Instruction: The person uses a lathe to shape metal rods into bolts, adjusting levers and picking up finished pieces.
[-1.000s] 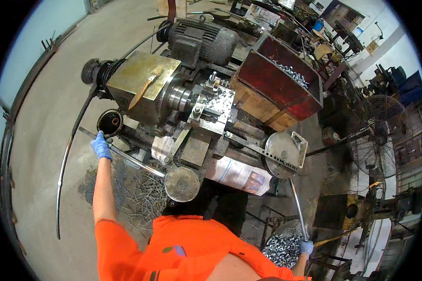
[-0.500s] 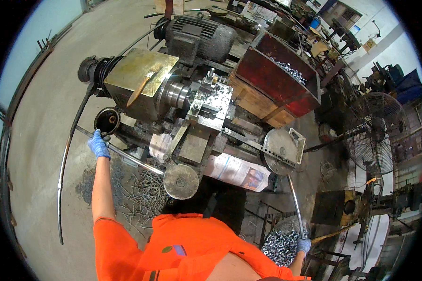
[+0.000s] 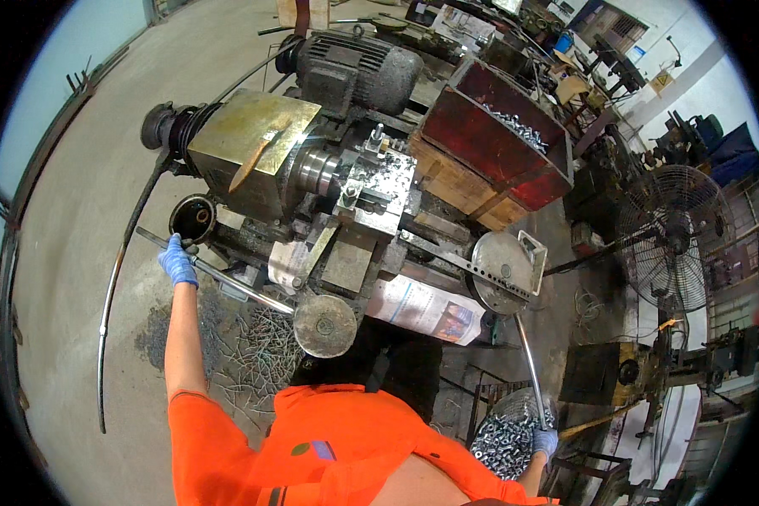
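So the left hand [image 3: 178, 261] has its grip wrapped round the left lever [image 3: 244, 287], well out from the round disc [image 3: 324, 326], I'd guess for leverage, while the right hand [image 3: 546, 441] has its grip curled round the lower end of the right lever [image 3: 529, 363], just beside the metal parts [image 3: 502, 447]. Both levers come off the near side of the lathe-like machine [image 3: 378, 202], and the red bin [image 3: 472, 131] sits beyond them, probably to stay out of their way

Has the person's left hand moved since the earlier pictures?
No, not noticeably: the left hand still grips the metal bar in about the same spot, lower left of the brass-topped machine housing; only the view shifted slightly.
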